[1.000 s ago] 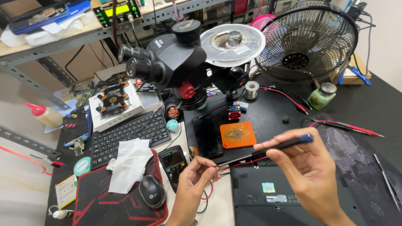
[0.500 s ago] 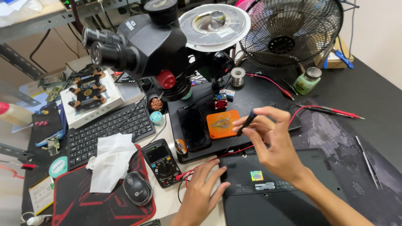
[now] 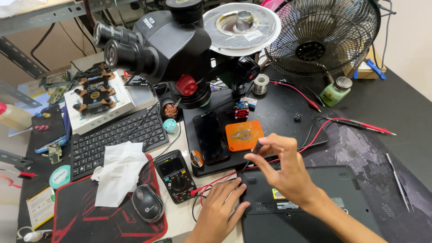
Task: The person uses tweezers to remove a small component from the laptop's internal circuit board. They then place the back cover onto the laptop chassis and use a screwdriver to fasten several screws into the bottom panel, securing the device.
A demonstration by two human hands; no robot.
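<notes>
We count two hands [image 3: 216,211], one microscope [image 3: 171,45], one fan [image 3: 321,38], one keyboard [image 3: 117,137], one mouse [image 3: 147,202], one multimeter [image 3: 176,174], one phone [image 3: 210,137], one laptop [image 3: 310,211].

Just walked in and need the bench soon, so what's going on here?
A person is working on a black laptop lying closed on the desk in front of a microscope. The right hand holds a slim dark tool point-down at the laptop's near corner, while the left hand rests flat beside it. A multimeter lies alongside.

Cluttered workbench [image 3: 396,103], beige wall [image 3: 409,36]
</notes>
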